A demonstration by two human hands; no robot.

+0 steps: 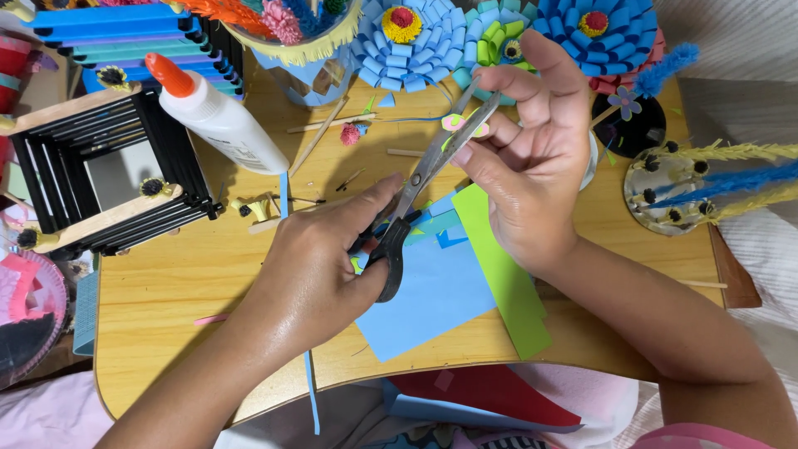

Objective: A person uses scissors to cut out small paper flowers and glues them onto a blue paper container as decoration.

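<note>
the left hand (312, 274) grasps scissors (424, 179), blades parted around a small pink paper piece (453, 123) pinched in the right hand (524, 158) above the wooden surface (166, 283). trimming is underway; closing the blades calls for steady turning of the piece.

Two bare forearms, no rings or watch, left hand (312, 274), right hand (532, 158), pink garment edge below.

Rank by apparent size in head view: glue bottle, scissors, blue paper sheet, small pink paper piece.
1. blue paper sheet
2. glue bottle and scissors: similar length, too close to rank
3. small pink paper piece, between right hand fingers
</note>
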